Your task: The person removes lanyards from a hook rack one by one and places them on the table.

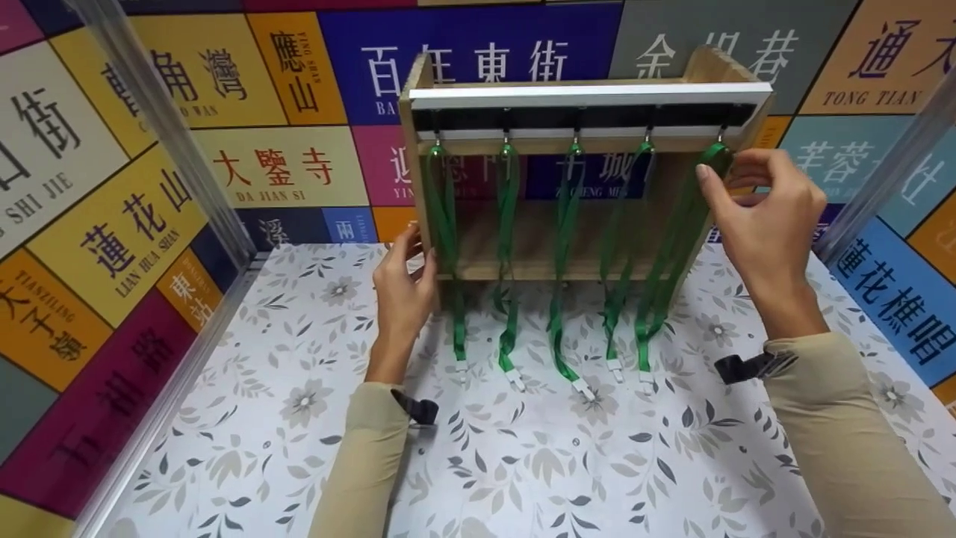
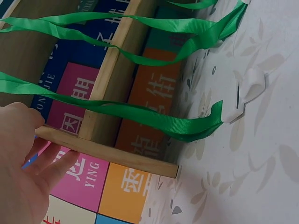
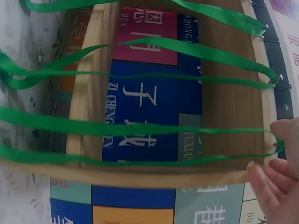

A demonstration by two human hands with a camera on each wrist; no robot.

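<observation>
A wooden rack (image 1: 538,145) stands upright, with green lanyards hanging in a row from hooks on its dark strip (image 1: 541,120). My left hand (image 1: 403,288) grips the rack's left side panel; in the left wrist view, the thumb and fingers lie on either side of this board (image 2: 117,156). At the far right hook, my right hand (image 1: 777,220) pinches the top of the rightmost lanyard (image 1: 674,239). The right wrist view has the lanyard's loop between thumb and forefinger, partly hidden by the hand. White clips (image 1: 582,388) at the lanyards' lower ends lie on the tabletop.
A white tabletop (image 1: 246,418) with a floral print lies under the rack. Colourful panels (image 1: 291,164) with Chinese lettering stand behind and at both sides. Clear edge strips (image 1: 160,396) run along the left corner. A dark strap device (image 1: 739,368) sits at each wrist.
</observation>
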